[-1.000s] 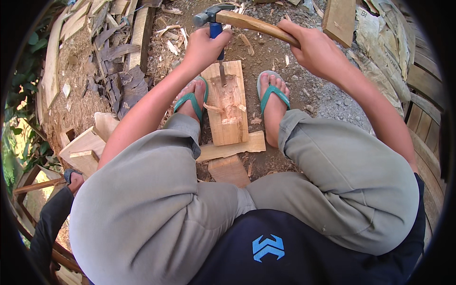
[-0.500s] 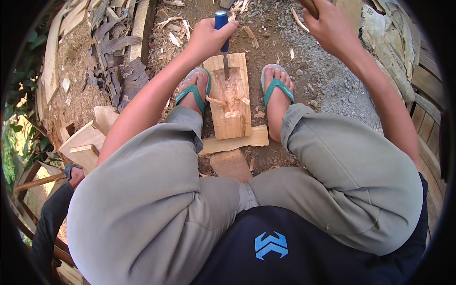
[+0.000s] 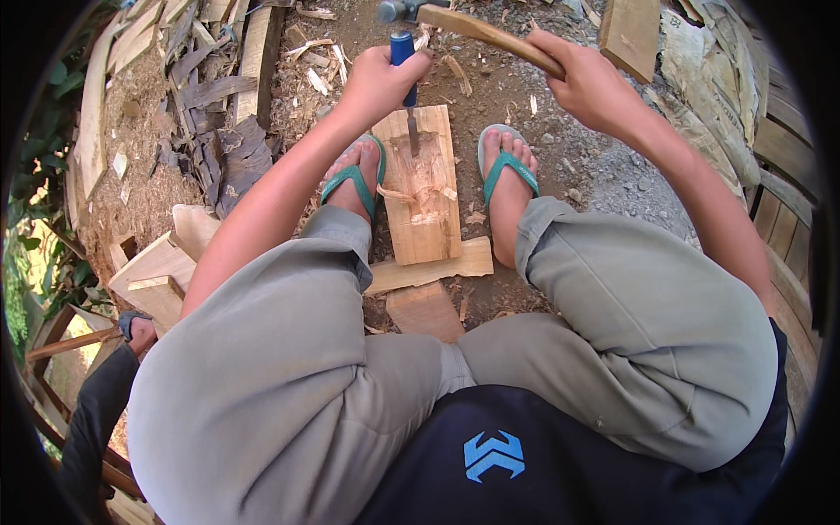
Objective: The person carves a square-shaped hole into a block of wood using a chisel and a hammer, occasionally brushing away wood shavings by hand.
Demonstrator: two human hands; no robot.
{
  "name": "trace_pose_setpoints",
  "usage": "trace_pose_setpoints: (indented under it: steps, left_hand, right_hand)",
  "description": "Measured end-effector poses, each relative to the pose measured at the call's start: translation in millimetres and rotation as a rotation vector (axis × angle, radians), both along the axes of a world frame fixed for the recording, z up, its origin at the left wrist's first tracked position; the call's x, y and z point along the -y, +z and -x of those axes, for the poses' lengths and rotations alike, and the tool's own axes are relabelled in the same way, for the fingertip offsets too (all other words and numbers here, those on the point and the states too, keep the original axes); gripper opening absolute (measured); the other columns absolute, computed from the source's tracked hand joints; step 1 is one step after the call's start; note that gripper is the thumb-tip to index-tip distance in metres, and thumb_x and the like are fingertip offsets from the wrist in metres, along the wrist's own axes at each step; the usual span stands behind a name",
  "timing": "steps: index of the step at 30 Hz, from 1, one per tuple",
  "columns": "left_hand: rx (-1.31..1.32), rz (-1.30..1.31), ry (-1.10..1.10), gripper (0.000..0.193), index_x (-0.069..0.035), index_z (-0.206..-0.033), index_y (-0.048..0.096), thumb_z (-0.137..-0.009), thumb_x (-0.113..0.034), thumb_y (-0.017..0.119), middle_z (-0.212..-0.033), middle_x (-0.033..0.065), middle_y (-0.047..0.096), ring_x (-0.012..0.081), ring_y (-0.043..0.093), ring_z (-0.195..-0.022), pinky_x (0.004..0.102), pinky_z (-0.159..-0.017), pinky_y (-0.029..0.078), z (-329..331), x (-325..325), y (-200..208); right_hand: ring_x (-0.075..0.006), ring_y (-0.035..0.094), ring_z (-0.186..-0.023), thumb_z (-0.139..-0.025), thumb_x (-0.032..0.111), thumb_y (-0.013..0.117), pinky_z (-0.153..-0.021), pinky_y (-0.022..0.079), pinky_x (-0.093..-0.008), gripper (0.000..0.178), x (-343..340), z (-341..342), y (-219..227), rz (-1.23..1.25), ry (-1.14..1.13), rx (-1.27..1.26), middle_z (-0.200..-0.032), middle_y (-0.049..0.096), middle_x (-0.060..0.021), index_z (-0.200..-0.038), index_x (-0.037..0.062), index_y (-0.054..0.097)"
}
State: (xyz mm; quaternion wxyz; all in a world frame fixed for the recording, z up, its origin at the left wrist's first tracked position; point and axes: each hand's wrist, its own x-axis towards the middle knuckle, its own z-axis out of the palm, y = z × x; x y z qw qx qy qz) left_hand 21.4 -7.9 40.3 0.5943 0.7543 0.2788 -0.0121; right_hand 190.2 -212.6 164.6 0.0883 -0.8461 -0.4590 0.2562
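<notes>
Movement, head view: since half a second ago, the claw hammer point(image 3: 490, 35) has come lower into the picture; its steel head and wooden handle now show near the upper edge.
Right hand: right hand point(image 3: 593, 87) closed around the hammer handle toward its end; the steel head lies just beyond the chisel's butt, with a gap showing between them in the picture.
Left hand: left hand point(image 3: 381, 85) wrapped around the blue-handled chisel point(image 3: 402, 48), the top of the handle projecting above the grip.
Chisel blade: points down into the rough recess point(image 3: 429, 179) cut in the wood block; whether the tip is embedded cannot be told.
Wood block: wood block point(image 3: 416, 241) lies on the ground between the two feet, near end over a pale wood strip point(image 3: 475, 257); curled shavings sit at the recess.
Offcut: wood offcut point(image 3: 426, 313) on the near side of the strip.
Footing: left foot point(image 3: 354, 192) and right foot point(image 3: 507, 206) in green-strapped flip-flops, either side of the block.
Surroundings: bark pieces point(image 3: 249, 157) at left, grey gravel point(image 3: 626, 192) at right.
</notes>
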Motion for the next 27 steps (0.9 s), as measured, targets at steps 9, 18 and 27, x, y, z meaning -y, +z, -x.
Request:
trace_pose_setpoints:
  steps: [9, 18, 27]
  left_hand:
    - [0.080, 0.136, -0.353, 0.040, -0.004, -0.073, 0.064, -0.091, -0.039, 0.070, -0.063, -0.0004, 0.059, 0.0076, 0.055, -0.062, 0.0272, -0.059, 0.045, 26, 8, 37]
    - [0.006, -0.021, -0.035, 0.055, 0.001, -0.090, 0.069, -0.089, -0.054, 0.071, -0.077, 0.0028, 0.064, 0.0099, 0.059, -0.073, 0.0287, -0.065, 0.049, 10, -19, -18]
    - [0.037, -0.035, -0.023, 0.048, 0.000, -0.087, 0.067, -0.093, -0.048, 0.066, -0.073, 0.0043, 0.064, 0.0117, 0.059, -0.069, 0.0311, -0.064, 0.048, 4, -17, -27]
  right_hand:
    - [-0.0199, 0.052, -0.074, -0.091, 0.008, 0.056, -0.068, 0.044, -0.0353, 0.017, 1, -13, 20, -0.062, -0.201, -0.113, -0.080, 0.052, -0.0106, -0.107, 0.0032, 0.054]
    - [-0.0181, 0.056, -0.070, -0.092, 0.011, 0.058, -0.066, 0.045, -0.0356, 0.018, 2, -11, 14, -0.097, -0.033, -0.087, -0.077, 0.058, -0.0084, -0.109, 0.0039, 0.055]
    - [-0.0425, 0.064, -0.083, -0.086, 0.008, 0.054, -0.074, 0.049, -0.0494, 0.016, -37, -1, 21, -0.086, -0.049, 0.070, -0.084, 0.064, -0.0242, -0.101, 0.0015, 0.058]
